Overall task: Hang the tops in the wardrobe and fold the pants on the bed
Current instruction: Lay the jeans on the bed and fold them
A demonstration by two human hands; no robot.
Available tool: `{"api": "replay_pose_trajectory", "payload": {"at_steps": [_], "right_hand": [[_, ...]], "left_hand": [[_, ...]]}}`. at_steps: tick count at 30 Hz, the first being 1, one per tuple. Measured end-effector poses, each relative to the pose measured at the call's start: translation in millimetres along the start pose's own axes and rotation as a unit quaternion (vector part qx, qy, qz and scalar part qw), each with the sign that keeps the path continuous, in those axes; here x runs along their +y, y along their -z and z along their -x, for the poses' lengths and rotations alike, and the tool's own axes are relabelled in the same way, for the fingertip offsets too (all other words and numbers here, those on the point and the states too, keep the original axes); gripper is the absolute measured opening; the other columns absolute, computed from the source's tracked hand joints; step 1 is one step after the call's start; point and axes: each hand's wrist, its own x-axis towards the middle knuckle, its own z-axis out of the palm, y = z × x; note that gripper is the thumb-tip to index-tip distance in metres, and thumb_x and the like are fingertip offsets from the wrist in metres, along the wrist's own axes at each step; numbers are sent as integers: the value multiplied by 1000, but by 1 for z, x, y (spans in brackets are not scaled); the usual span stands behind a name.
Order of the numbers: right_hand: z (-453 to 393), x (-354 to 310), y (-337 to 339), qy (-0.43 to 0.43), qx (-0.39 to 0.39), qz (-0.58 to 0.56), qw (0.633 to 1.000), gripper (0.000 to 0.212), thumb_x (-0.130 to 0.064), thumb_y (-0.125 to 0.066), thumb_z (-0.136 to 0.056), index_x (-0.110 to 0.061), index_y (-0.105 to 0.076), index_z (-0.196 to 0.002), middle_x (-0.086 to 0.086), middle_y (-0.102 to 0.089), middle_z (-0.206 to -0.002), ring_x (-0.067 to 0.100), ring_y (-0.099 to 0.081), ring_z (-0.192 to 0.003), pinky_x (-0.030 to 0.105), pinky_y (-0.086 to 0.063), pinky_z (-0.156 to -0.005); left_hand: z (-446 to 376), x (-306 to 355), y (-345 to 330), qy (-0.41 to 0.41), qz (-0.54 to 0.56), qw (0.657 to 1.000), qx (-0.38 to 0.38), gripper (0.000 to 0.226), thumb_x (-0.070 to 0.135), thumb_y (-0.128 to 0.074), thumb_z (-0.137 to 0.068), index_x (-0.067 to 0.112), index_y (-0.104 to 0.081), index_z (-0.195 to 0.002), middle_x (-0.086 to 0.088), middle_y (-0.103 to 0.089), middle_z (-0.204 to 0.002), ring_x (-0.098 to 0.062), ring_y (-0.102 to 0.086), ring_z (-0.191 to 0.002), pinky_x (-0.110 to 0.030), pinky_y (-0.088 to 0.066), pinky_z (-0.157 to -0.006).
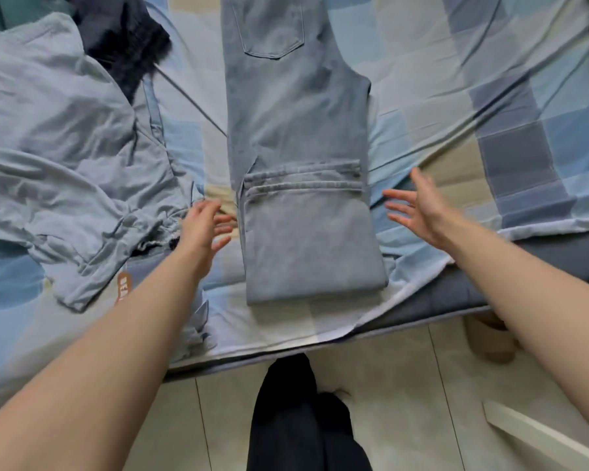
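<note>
"BEA" on tan tag (123,286)

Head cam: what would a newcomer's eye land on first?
The light jeans lie flat down the middle of the checked bedsheet, their leg ends folded up at the near edge. Both hands flank that fold, open and apart from the denim: left hand, right hand. A crumpled pale-blue garment fills the left of the bed, with a dark one behind it.

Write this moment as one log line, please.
jeans: on bed, hems folded up once | left hand: open, beside fold | right hand: open, beside fold | next: probably fold again
</note>
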Motion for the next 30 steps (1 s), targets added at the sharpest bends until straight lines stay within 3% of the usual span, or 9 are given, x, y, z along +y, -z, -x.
{"api": "replay_pose_trajectory", "payload": {"at_steps": [3,7,11,15,18,22,25,27,30], "right_hand": [[-17,41,-12,-72,31,175,981,39,-39,-39,-101,-16,-43,-131,9,-52,-109,20,-50,-82,29,-42,-70],[-13,103,-14,-116,37,223,967,31,-24,-59,-93,-4,-52,-114,8,-58,-103,19,-56,-84,30,-47,-72],[0,122,-10,-79,74,240,965,29,-18,-66,-88,-1,-56,-109,10,-62,-98,22,-59,-90,28,-44,-74],[13,118,-3,-77,-5,247,966,9,-14,-58,-94,-7,-63,-97,1,-61,-78,2,-56,-60,12,-39,-45],[21,115,4,-62,-52,251,965,8,-12,-55,-96,-9,-62,-99,-3,-62,-81,-1,-54,-62,4,-36,-43],[33,123,20,-73,-86,296,949,16,-15,-58,-94,-9,-64,-80,-2,-63,-72,8,-57,-70,8,-39,-53],[35,131,27,-71,-51,340,936,31,-20,-62,-92,-9,-51,-65,1,-43,-61,11,-39,-61,16,-30,-49],[33,134,27,-86,-18,315,945,35,-23,-64,-91,-14,-41,-66,4,-33,-64,13,-34,-60,20,-30,-50],[34,136,20,-185,-23,124,975,24,-18,-60,-94,-17,-40,-80,8,-47,-89,24,-56,-83,33,-56,-62]], "left_hand": [[-24,-43,-4,55,-135,989,5,23,16,-65,-90,16,-49,-107,-6,-54,-84,-20,-53,-72,-30,-42,-64],[-16,-95,-5,20,-245,968,-48,16,7,-71,-84,13,-56,-84,-3,-57,-73,-20,-52,-70,-22,-44,-58],[0,-123,5,-13,-300,949,-91,34,29,-75,-74,15,-67,-105,-4,-72,-102,-21,-67,-93,-37,-54,-88],[3,-130,3,-34,-268,960,-66,18,11,-72,-84,15,-66,-101,-5,-72,-101,-21,-67,-93,-37,-52,-90],[6,-134,9,-28,-230,967,-102,20,5,-70,-86,17,-63,-100,-2,-72,-99,-15,-69,-87,-31,-53,-87],[21,-149,21,-11,-195,976,-95,14,-1,-72,-83,11,-65,-84,8,-73,-80,-8,-67,-74,-13,-52,-67],[32,-163,21,1,-161,986,-47,12,5,-77,-79,2,-66,-81,6,-72,-75,-15,-64,-78,-18,-50,-72],[37,-168,20,0,-158,987,3,16,6,-78,-78,6,-67,-90,-3,-68,-78,-18,-61,-80,-19,-46,-71],[44,-164,21,-74,-222,972,20,55,3,-73,-81,23,-47,-125,-4,-63,-80,-20,-62,-80,-23,-45,-72]]}}
